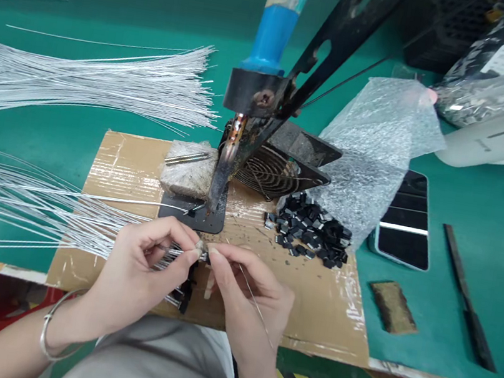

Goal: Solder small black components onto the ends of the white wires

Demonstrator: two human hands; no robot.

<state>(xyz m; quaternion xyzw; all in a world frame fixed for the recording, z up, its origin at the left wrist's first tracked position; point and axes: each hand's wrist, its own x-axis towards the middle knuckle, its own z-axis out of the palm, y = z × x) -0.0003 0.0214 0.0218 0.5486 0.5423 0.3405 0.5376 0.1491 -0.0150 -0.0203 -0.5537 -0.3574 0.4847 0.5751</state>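
Observation:
In the middle of the cardboard, my left hand (138, 279) and my right hand (250, 296) meet fingertip to fingertip. My left thumb and index finger are closed on what looks like the end of a white wire; the fingertips mostly hide it. Between my right thumb and index finger is a small black connector (204, 257), only partly visible. A thin strand of solder wire (257, 310) crosses my right hand. Beneath the hands lie wires with black connectors (185, 296) on their ends. Just beyond, another white wire (155, 205) ends in a black piece under the soldering iron tip (218, 190).
A blue-handled soldering iron (272, 37) is clamped to a black bracket (342, 32). Behind it stands a fan (269, 169). Loose black connectors (314, 230) are heaped on the cardboard (329, 308). Wire bundles (107, 82) lie left; a phone (407, 221) and a file-like tool (467, 297) lie right.

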